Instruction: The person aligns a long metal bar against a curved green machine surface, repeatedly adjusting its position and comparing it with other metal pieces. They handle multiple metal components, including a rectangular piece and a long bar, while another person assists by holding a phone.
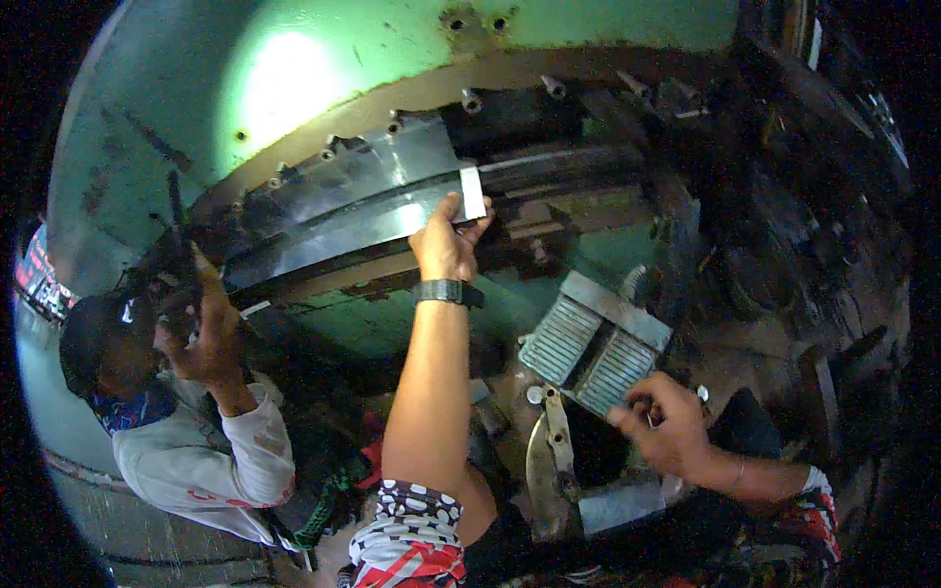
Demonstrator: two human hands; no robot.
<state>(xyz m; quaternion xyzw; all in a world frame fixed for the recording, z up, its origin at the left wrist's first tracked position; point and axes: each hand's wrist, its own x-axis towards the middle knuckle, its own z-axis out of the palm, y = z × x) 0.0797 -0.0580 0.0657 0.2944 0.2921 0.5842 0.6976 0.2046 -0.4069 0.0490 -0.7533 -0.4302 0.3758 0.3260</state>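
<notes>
My left hand (451, 242), with a dark watch on its wrist, reaches forward to the curved metal band. Its thumb and fingers close on a short, pale flat strip (472, 192), which stands across the band's edge. Shiny sheet metal (333, 206) lines the band to the left of that hand. My right hand (669, 423) is lower right, fingers curled in beside a grey metal housing with ribbed panels (619, 365). Whether those fingers hold something small cannot be made out. Below the housing sits a metal bracket with a curved edge (557, 431).
On the left, a person in a dark cap and white sleeve (201, 461) raises a hand (211, 338) by a dark, thin tool (176, 211). Several bolts (394, 122) stick out along the band under a brightly lit green wall (392, 39). Dark machinery fills the right side.
</notes>
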